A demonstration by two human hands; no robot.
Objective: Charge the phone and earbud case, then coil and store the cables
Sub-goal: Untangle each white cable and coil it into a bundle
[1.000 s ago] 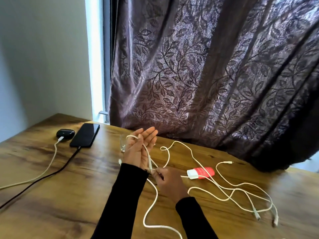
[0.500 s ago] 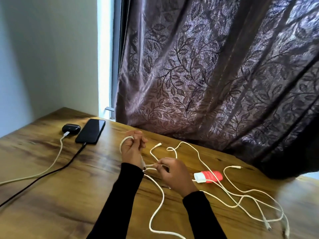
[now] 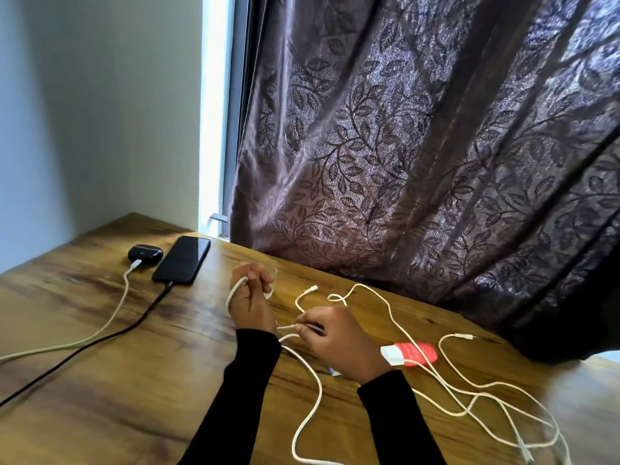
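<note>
Far left corner of tabletop [image 3: 84,347]: black earbud case [image 3: 145,253] on white lead, dark phone [image 3: 183,260] on black lead. Centre: left hand [image 3: 250,297] fingers curled round looped white cable [image 3: 308,397]; right hand [image 3: 335,337] pinches same cable. Right: more slack white cables [image 3: 469,394], tangled

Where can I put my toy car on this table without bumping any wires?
Bare wood lies near the front edge, between the black cable and the left sleeve. A smaller strip sits behind the phone, by the curtain. The right side is crowded with loose white cables around the red tube.
</note>
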